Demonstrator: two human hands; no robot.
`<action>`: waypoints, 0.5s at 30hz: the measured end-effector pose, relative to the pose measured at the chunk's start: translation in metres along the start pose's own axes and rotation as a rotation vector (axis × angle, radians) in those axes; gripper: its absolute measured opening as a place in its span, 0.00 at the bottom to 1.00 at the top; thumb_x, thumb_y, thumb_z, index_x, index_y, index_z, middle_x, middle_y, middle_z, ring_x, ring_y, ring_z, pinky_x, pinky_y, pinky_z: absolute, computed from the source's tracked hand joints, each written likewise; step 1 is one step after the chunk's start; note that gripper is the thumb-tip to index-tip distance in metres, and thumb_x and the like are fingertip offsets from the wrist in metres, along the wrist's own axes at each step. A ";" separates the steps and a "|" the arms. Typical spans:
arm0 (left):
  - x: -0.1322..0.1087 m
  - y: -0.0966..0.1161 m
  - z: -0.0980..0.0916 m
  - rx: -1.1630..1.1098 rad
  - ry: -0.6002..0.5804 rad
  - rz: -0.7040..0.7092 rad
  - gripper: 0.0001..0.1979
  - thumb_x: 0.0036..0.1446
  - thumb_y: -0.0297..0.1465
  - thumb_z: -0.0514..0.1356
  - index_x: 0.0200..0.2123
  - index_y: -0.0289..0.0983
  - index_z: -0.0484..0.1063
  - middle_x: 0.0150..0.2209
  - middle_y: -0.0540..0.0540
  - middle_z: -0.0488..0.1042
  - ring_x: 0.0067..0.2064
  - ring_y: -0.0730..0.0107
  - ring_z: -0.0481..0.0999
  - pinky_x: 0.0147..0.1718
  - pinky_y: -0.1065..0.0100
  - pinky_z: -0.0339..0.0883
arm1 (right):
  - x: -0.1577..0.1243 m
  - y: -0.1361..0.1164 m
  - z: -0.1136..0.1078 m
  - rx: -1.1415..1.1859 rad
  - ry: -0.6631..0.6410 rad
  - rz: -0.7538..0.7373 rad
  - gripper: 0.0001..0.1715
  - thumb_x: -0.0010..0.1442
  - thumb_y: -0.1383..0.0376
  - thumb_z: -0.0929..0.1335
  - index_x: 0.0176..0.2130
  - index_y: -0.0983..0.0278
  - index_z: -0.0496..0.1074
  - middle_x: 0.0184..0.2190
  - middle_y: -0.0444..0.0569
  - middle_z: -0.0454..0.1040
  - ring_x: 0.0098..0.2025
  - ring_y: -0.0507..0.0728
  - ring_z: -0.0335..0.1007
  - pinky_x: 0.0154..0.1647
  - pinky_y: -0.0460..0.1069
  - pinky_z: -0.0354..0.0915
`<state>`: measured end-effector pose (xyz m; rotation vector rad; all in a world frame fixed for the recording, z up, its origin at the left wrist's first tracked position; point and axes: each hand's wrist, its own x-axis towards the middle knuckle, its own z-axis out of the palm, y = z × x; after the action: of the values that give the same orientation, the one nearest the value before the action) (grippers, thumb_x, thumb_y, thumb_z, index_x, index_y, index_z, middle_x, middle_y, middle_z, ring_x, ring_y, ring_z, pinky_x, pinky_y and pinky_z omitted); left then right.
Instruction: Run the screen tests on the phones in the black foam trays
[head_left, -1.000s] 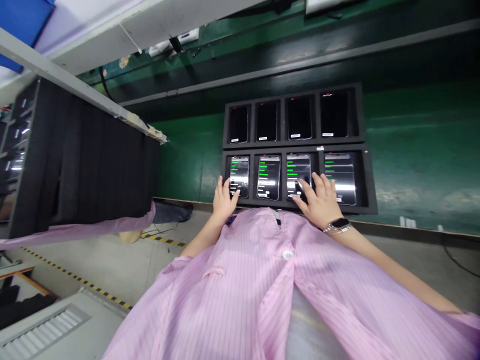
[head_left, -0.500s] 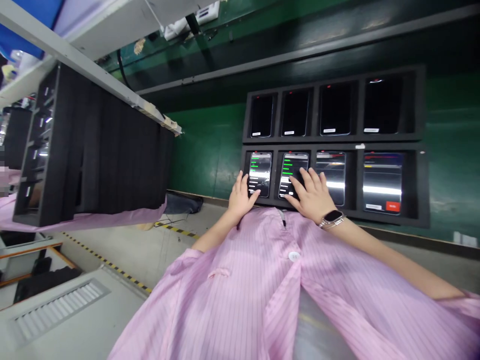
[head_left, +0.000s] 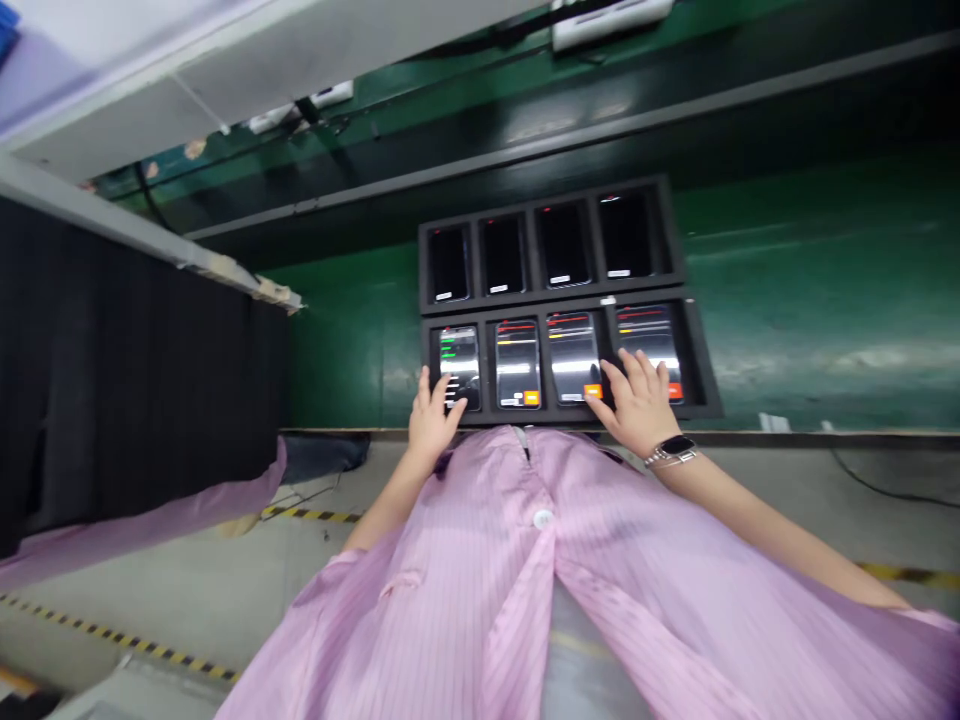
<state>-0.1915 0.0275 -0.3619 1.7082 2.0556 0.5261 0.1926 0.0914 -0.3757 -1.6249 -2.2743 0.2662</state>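
My left hand (head_left: 433, 418) is open at the lower left of the near black tray (head_left: 484, 365), its fingers over the edge of the leftmost smartphone (head_left: 460, 368), which shows green lines and white text. My right hand (head_left: 637, 402) is open too, fingers spread, a watch on its wrist. It lies between the third smartphone (head_left: 572, 350) and the rightmost smartphone (head_left: 646, 330), its thumb by the orange button of the third. The second smartphone (head_left: 517, 362) also shows red lines and an orange button. Whether the fingertips touch the glass I cannot tell.
Behind stands a second black tray (head_left: 474, 262) of smartphones with dark screens (head_left: 502, 255). Both trays lie on a green bench (head_left: 345, 340). To the left are a white frame rail (head_left: 225, 270) and a large black stack (head_left: 150, 370). A white power strip (head_left: 611, 22) sits at the back.
My right hand has moved right, from the second and third smartphones to the third and rightmost. The second screen went from green lines to red with an orange button. The camera view has shifted.
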 end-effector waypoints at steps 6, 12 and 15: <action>-0.014 -0.020 0.007 -0.289 0.098 -0.345 0.35 0.72 0.53 0.50 0.70 0.33 0.60 0.72 0.26 0.61 0.74 0.46 0.61 0.71 0.44 0.59 | -0.036 0.064 -0.039 0.137 0.096 0.618 0.50 0.66 0.41 0.63 0.68 0.77 0.63 0.68 0.78 0.62 0.70 0.79 0.58 0.70 0.75 0.54; -0.027 -0.014 -0.014 -0.319 0.097 -0.480 0.31 0.72 0.55 0.48 0.57 0.37 0.75 0.58 0.31 0.78 0.66 0.44 0.73 0.66 0.44 0.68 | -0.029 0.056 -0.051 0.351 -0.025 0.972 0.47 0.62 0.35 0.60 0.56 0.71 0.75 0.45 0.71 0.79 0.51 0.77 0.75 0.55 0.69 0.69; -0.012 0.017 -0.030 -0.270 0.118 -0.510 0.22 0.72 0.51 0.57 0.55 0.43 0.77 0.57 0.39 0.79 0.61 0.51 0.78 0.61 0.50 0.75 | -0.019 0.042 -0.080 0.379 0.064 0.961 0.46 0.66 0.36 0.57 0.56 0.70 0.75 0.51 0.71 0.78 0.57 0.75 0.73 0.60 0.67 0.66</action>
<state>-0.1920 0.0183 -0.3265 0.9708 2.2672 0.7020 0.2650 0.0846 -0.3186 -2.2996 -1.1288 0.7838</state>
